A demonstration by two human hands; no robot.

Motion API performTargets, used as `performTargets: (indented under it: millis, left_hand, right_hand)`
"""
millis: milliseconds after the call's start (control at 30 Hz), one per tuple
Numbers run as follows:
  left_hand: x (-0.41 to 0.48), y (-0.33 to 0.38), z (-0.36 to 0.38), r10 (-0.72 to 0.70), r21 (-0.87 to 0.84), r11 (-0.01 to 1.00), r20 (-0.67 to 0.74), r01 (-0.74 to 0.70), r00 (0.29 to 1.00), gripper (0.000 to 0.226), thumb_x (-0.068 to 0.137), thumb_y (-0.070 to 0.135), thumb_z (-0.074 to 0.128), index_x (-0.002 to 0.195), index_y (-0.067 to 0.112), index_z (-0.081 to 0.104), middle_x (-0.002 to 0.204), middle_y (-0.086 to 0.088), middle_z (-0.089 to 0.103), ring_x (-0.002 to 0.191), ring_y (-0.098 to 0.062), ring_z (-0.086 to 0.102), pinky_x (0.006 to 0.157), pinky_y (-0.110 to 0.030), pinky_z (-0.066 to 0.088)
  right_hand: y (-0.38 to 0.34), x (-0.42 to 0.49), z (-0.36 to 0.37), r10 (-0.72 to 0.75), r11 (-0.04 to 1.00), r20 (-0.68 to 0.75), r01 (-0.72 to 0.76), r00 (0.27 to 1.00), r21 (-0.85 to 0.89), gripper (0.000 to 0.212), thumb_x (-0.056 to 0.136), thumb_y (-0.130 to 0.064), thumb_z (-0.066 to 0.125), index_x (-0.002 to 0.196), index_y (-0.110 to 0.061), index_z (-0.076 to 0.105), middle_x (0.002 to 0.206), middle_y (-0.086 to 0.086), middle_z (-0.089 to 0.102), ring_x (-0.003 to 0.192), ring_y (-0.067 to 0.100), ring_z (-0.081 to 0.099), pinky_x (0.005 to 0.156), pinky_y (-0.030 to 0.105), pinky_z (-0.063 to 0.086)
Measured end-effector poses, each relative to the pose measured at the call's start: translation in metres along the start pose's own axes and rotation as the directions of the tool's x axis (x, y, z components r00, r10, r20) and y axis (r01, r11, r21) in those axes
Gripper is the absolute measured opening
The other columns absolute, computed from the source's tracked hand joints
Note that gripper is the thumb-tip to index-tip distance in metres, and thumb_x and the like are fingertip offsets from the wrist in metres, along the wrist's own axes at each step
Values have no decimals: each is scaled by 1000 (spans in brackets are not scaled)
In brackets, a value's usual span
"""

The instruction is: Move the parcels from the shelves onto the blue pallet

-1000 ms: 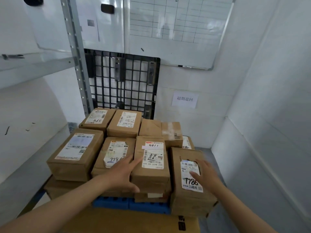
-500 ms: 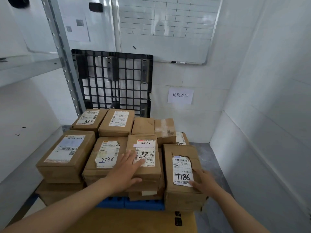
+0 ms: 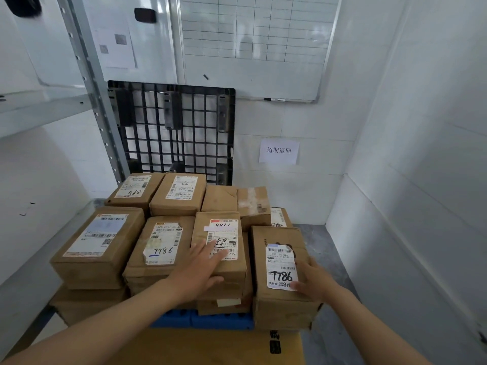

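Observation:
Several brown cardboard parcels are stacked on the blue pallet [image 3: 210, 320], whose front edge shows below them. My left hand [image 3: 201, 270] lies flat with straight fingers on the middle parcel [image 3: 232, 272] labelled 1180. My right hand [image 3: 313, 280] rests with straight fingers on the near right corner of the parcel marked 7786 [image 3: 279, 248] at the stack's right end. Another parcel marked 7786 [image 3: 160, 246] lies to the left of my left hand.
A black plastic pallet [image 3: 174, 130] leans against the back wall. A grey metal shelf upright [image 3: 92, 83] and white shelves stand at the left. A yellow-brown carton [image 3: 210, 349] lies just in front of the pallet. White walls close the corner at the right; grey floor shows there.
My right hand slid back from the label's middle to the parcel's near right corner. My left hand shifted slightly right onto the middle parcel. The view pulled back a little.

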State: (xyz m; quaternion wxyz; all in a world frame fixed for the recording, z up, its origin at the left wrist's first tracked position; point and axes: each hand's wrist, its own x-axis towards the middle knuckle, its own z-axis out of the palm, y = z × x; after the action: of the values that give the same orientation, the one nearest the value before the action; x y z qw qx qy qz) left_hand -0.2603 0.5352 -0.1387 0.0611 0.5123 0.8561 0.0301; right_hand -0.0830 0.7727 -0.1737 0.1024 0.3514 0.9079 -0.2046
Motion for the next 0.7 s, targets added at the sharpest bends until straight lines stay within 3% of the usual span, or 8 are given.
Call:
performTargets:
  millis: [100, 267, 367, 500, 600, 700]
  left_hand:
    - [-1, 0, -6, 22, -14, 1000, 9, -21, 1000, 67, 91, 49, 46, 147, 32, 13, 159, 1, 3, 147, -23, -3, 118, -43, 9]
    - [-8, -6, -16, 24, -31, 999, -54, -26, 998, 66, 91, 49, 46, 146, 33, 15, 158, 2, 6, 147, -21, -1, 118, -42, 8]
    - [-16, -22, -24, 18, 10, 1000, -133, -17, 991, 65, 91, 47, 48, 146, 28, 19, 157, 1, 16, 146, -21, 6, 118, -38, 9]
    - [-30, -47, -28, -114, 0, 993, -58, 115, 992, 68, 90, 50, 47, 147, 29, 15, 159, -2, 6, 147, -25, -1, 118, -42, 6]
    - [-42, -63, -26, -163, -38, 986, 31, 164, 986, 71, 90, 50, 48, 148, 32, 11, 159, -2, 2, 146, -25, -7, 118, -43, 4]
    - [-47, -73, -29, -172, -41, 984, 11, 172, 985, 72, 91, 51, 47, 148, 31, 9, 159, -2, 2, 147, -25, -6, 119, -43, 4]
  right_hand:
    - [-27, -3, -13, -131, 991, -159, 126, 979, -42, 72, 86, -42, 58, 145, -27, 20, 157, 4, 8, 144, 28, 13, 116, 45, 21]
    - [-100, -10, -27, -378, 922, -223, 388, 899, 4, 63, 89, -35, 55, 144, -26, 25, 156, -2, 14, 144, 20, 12, 117, 41, 17]
    - [-135, -11, -18, -494, 867, -144, 498, 857, -10, 67, 87, -40, 57, 144, -30, 22, 156, -4, 10, 144, 20, 7, 117, 44, 14]
    - [-151, -6, 1, -552, 815, 29, 547, 833, -194, 74, 83, -49, 57, 144, -34, 18, 157, -2, 7, 144, 25, 3, 116, 46, 12]
    - [-152, -4, 6, -552, 786, 48, 538, 833, -304, 71, 83, -45, 59, 143, -31, 21, 155, 3, 14, 143, 27, 9, 116, 44, 11]
    - [-153, -5, 0, -533, 796, 51, 521, 845, -309, 74, 84, -44, 58, 144, -32, 17, 156, 2, 11, 144, 26, 7, 116, 46, 8]
